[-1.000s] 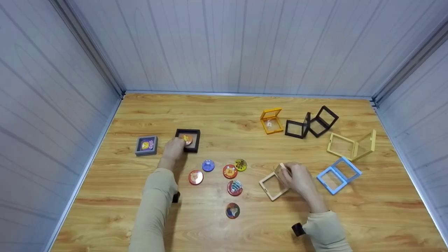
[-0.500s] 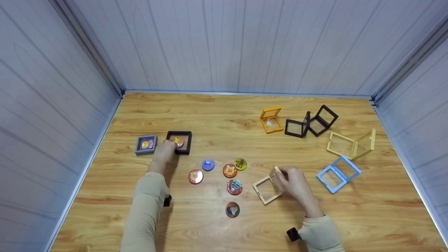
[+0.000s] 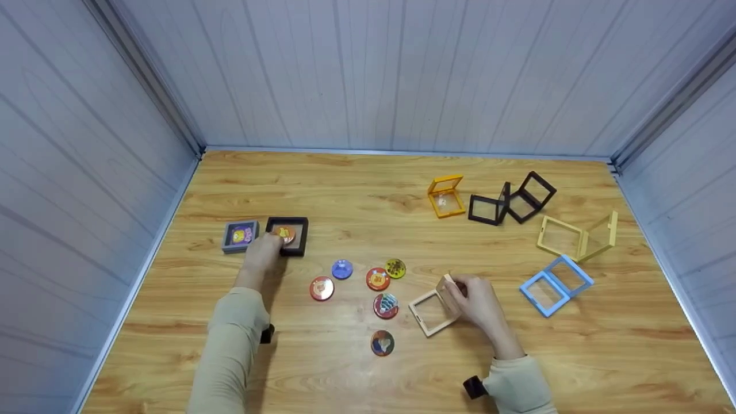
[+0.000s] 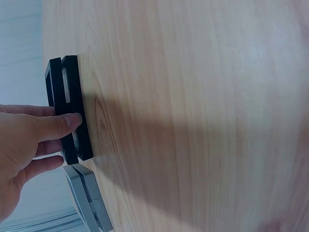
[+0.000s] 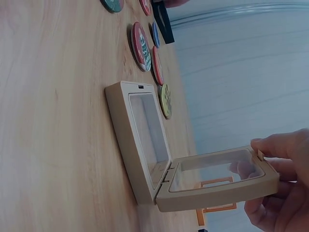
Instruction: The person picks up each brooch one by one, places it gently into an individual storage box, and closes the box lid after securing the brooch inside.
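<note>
A: What's on the far left?
B: A gray frame (image 3: 234,249) with a purple picture in it. Just beside it, the left hand (image 3: 263,251) pinches a black frame (image 3: 303,237), thumb on the near side. An orange badge (image 3: 286,233) shows inside.
A: And in the middle?
B: A red badge (image 3: 322,288), then a blue badge (image 3: 342,269). Next are four more round ones; the yellow badge (image 3: 395,268) is the farthest right.
A: What about the other hand?
B: The right hand (image 3: 477,299) grips the raised lid of a tan frame (image 5: 120,125). Its bottom half rests on the table.
A: Anything past that?
B: An orange frame (image 3: 451,214) stands open at the far side. Farther right are two dark open ones, then a blue frame (image 3: 556,286) and a pale yellow frame (image 3: 583,246), both open.
</note>
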The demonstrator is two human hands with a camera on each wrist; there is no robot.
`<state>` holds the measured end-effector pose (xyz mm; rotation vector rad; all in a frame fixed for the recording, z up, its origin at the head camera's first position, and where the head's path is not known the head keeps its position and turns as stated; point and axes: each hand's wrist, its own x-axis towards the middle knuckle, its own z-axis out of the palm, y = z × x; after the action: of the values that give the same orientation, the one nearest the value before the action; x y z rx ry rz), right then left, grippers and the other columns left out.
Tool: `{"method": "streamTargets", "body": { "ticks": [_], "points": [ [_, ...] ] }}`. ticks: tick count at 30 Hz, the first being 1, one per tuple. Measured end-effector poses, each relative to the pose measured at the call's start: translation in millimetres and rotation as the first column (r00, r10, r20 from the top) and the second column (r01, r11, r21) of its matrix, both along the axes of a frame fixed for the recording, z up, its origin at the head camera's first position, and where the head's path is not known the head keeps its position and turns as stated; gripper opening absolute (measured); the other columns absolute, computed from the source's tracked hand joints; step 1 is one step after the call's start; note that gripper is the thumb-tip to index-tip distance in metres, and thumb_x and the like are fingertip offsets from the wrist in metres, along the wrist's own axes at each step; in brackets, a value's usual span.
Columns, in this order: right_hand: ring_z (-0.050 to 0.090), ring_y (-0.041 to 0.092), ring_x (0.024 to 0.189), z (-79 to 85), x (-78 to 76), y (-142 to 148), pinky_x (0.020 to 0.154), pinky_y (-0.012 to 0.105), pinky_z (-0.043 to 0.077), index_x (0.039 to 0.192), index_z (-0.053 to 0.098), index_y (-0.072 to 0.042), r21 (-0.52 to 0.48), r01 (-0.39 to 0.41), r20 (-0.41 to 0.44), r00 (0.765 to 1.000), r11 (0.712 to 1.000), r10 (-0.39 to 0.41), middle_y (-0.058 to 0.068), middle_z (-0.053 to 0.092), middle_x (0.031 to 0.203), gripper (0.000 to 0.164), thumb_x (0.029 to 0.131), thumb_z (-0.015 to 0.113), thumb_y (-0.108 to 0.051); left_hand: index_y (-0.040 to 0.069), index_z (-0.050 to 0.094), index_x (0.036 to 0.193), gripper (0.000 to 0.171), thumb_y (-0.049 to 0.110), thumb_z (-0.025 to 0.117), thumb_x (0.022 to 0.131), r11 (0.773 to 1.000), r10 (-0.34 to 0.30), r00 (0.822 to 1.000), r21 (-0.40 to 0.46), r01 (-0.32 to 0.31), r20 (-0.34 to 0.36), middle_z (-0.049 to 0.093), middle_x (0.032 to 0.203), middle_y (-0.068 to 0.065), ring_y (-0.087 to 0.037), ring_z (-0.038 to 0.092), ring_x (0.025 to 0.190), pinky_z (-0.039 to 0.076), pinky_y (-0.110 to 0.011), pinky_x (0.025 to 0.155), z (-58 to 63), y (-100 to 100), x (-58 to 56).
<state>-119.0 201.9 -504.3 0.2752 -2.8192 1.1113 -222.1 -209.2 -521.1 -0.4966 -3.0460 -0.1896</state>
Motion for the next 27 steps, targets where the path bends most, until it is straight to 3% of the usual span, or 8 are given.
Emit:
{"method": "streamTargets", "body": {
  "ticks": [7, 12, 16, 21, 27],
  "points": [
    [0.053, 0.011, 0.055, -1.6, 0.5, -1, 0.050, 0.022, 0.042, 0.080, 0.067, -0.001, -0.031, 0.019, -0.006, 1.000, 0.999, -0.019, 0.001, 0.059, 0.063, 0.008, 0.081, 0.062, -0.007, -0.011, 0.060, 0.087, 0.030, -0.007, 0.066, 0.058, 0.999, -0.012, 0.995, 0.047, 0.017, -0.096, 0.057, 0.089, -0.025, -0.037, 0.055, 0.081, 0.047, -0.044, 0.067, -4.5, -4, 9.3],
    [0.052, 0.011, 0.056, -4.1, 0.3, 1, 0.051, 0.022, 0.044, 0.082, 0.067, 0.001, -0.083, 0.028, 0.007, 1.000, 0.996, -0.028, 0.001, 0.059, 0.063, 0.008, 0.079, 0.065, -0.006, -0.012, 0.059, 0.087, 0.025, -0.014, 0.062, 0.062, 0.997, -0.016, 0.979, 0.066, 0.030, -0.204, 0.055, 0.091, -0.026, -0.037, 0.054, 0.084, 0.047, -0.042, 0.072, -6.2, -5, 19.4],
    [0.053, 0.011, 0.058, -5.6, 0.0, 3, 0.053, 0.021, 0.045, 0.082, 0.067, 0.001, -0.136, 0.062, 0.054, 0.997, 0.989, -0.055, 0.001, 0.060, 0.066, 0.012, 0.076, 0.068, -0.009, -0.010, 0.059, 0.089, 0.021, -0.007, 0.064, 0.068, 0.989, 0.027, 0.965, 0.146, 0.011, -0.259, 0.055, 0.090, -0.024, -0.037, 0.054, 0.080, 0.047, -0.043, 0.068, -7.0, 2, 30.4],
    [0.054, 0.012, 0.060, -6.7, 0.0, 4, 0.055, 0.021, 0.044, 0.078, 0.067, -0.002, -0.174, 0.106, 0.103, 0.991, 0.979, -0.089, 0.002, 0.061, 0.068, 0.013, 0.074, 0.070, -0.013, -0.007, 0.060, 0.094, 0.024, 0.006, 0.065, 0.074, 0.966, 0.081, 0.983, 0.256, -0.037, -0.164, 0.056, 0.095, -0.020, -0.037, 0.055, 0.084, 0.045, -0.045, 0.072, -5.7, 20, 45.7],
    [0.054, 0.011, 0.061, -8.2, 1.6, 5, 0.055, 0.020, 0.044, 0.079, 0.067, -0.003, -0.215, 0.128, 0.124, 0.987, 0.968, -0.103, 0.002, 0.061, 0.069, 0.014, 0.075, 0.069, -0.016, -0.005, 0.060, 0.099, 0.029, 0.014, 0.066, 0.078, 0.946, 0.051, 0.999, 0.320, -0.051, 0.010, 0.056, 0.097, -0.017, -0.034, 0.056, 0.087, 0.045, -0.044, 0.077, -6.2, 43, 62.1]
  ]
}}
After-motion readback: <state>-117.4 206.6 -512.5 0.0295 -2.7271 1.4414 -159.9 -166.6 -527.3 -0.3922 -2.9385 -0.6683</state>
